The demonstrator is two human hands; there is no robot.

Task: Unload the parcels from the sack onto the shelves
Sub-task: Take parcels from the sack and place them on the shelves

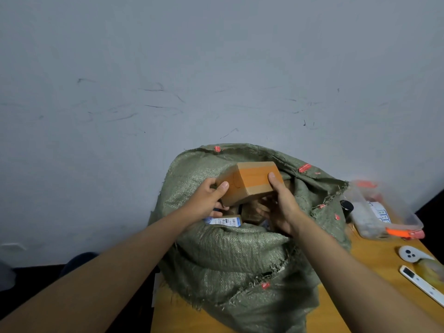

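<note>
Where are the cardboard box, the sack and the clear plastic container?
cardboard box (249, 182): head view, taped front face.
sack (230, 251): head view, front wall below the mouth.
clear plastic container (360, 207): head view, near side wall.

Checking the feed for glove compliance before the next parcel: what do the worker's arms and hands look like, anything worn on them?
Both arms are bare along all of their visible length: no sleeves in view. The left hand and right hand wear no gloves. No watch, bracelet or ring shows on either wrist or on the visible fingers, and no tape or markings. The fingernails are short and unpainted.
</note>
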